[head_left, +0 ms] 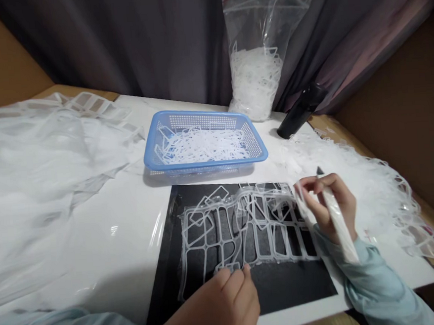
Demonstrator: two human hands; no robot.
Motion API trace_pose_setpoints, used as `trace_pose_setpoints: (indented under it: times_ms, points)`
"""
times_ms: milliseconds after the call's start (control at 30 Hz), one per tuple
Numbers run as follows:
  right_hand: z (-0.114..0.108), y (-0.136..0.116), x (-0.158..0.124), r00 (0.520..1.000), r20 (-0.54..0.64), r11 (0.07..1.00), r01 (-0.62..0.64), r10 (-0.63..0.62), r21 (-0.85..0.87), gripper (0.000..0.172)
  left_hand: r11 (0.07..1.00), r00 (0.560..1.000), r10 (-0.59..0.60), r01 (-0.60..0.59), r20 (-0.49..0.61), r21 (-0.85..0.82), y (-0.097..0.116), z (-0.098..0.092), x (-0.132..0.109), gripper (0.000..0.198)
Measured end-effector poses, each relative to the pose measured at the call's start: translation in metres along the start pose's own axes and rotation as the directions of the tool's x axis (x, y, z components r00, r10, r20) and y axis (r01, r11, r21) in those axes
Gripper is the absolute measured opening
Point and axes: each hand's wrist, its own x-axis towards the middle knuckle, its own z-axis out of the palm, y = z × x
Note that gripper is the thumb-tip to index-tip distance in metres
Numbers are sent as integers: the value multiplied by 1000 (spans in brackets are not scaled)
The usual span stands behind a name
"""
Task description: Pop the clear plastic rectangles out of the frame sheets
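A translucent sheet of joined rectangular plastic frames [258,224] lies on a black mat [285,286], with several loose frames tangled over it. At its lower edge my left hand [226,300] has its fingers closed, pinching the rim. My right hand [333,204] is closed around a slim tool with a white-wrapped handle [338,223]; the tool's dark tip points up and away. The thumb and fingertips of that hand also meet the sheet's right edge. What kind of tool it is, I cannot make out.
Behind the mat stands a blue basket [205,164] holding loose white frames. A zip bag [258,80] of frames and a black cylinder [298,112] stand farther back. Piled translucent sheets [42,160] cover the left; a heap of plastic frame pieces [375,196] spreads right.
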Motion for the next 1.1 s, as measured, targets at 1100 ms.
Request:
trace_pose_setpoints:
  times_ms: [1100]
  points:
    - [19, -38, -42, 579, 786, 976, 149, -215, 157, 46, 993, 997, 38, -31, 62, -111, -3, 8, 7, 37]
